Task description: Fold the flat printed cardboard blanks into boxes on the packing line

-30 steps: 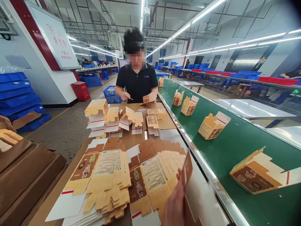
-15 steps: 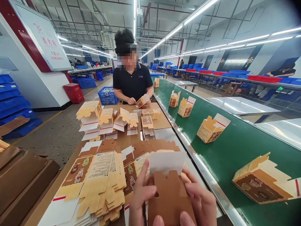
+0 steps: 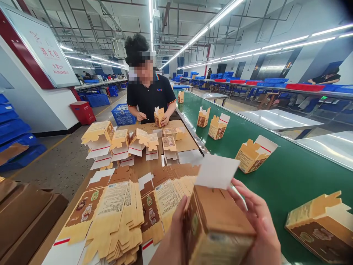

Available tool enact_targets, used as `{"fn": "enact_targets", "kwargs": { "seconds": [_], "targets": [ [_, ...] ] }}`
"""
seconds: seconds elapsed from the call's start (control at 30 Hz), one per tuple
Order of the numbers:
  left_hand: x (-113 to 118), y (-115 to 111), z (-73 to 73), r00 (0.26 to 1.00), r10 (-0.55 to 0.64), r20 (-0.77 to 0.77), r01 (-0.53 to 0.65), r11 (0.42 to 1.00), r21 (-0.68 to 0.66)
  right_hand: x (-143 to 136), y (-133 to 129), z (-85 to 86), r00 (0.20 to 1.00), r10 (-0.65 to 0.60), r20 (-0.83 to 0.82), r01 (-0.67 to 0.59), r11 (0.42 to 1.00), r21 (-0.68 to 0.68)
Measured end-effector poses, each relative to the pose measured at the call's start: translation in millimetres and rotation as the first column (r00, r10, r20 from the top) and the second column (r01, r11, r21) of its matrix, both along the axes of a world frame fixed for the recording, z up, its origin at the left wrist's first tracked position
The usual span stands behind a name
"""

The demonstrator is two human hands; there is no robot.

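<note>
Gripping a brown carton point(image 3: 220, 217) from both sides, the left hand point(image 3: 173, 235) presses its left wall, its fingers partly hidden, while the right hand point(image 3: 263, 224) curls round the right, fingertips near the raised white flap point(image 3: 217, 171). Just beyond lie piles of flat cartons point(image 3: 114, 209); farther off, folded cartons point(image 3: 100, 130) cluster. Rightward, others sit on a green belt point(image 3: 275, 184). Opposite, a co-worker point(image 3: 150, 97) holds another carton point(image 3: 159, 117).

Red "消火栓" on the white wall panel point(image 3: 45, 46)
</note>
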State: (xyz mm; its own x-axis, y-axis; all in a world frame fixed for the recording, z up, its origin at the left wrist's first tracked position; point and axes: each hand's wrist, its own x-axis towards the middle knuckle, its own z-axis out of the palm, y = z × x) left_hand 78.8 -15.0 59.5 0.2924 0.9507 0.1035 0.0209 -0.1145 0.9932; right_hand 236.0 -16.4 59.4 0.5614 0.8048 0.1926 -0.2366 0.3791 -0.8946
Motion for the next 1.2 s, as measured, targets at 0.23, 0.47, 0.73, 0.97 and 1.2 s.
{"fn": "enact_targets", "kwargs": {
  "seconds": [0.23, 0.47, 0.73, 0.97, 1.2],
  "targets": [
    [-21.8, 140.6, 48.1, 0.99, 0.12, -0.078, -0.138, 0.941, -0.308, -2.5, 15.9, -40.3, 0.991, 0.121, 0.05, -0.11, 0.978, -0.178],
    [-27.4, 286.7, 34.0, 0.825, 0.418, -0.381, -0.464, 0.885, -0.033, -27.3, 12.6, -79.7, 0.92, 0.193, 0.34, -0.132, 0.972, -0.193],
    [-40.1, 260.3, 45.0, 0.705, 0.521, -0.481, -0.439, 0.853, 0.281, -66.0, 42.0, -49.8, 0.425, 0.402, 0.811, 0.01, 0.894, -0.448],
    [-71.7, 119.3, 61.3, 0.82, 0.436, -0.371, -0.375, 0.899, 0.228, -35.9, 67.9, -52.1, 0.547, 0.422, 0.723, 0.004, 0.862, -0.506],
    [-40.0, 15.7, 10.0, 0.851, 0.493, -0.181, -0.511, 0.856, -0.075, 23.8, 18.2, -32.9, 0.755, 0.599, 0.268, -0.508, 0.792, -0.338]
  ]
}}
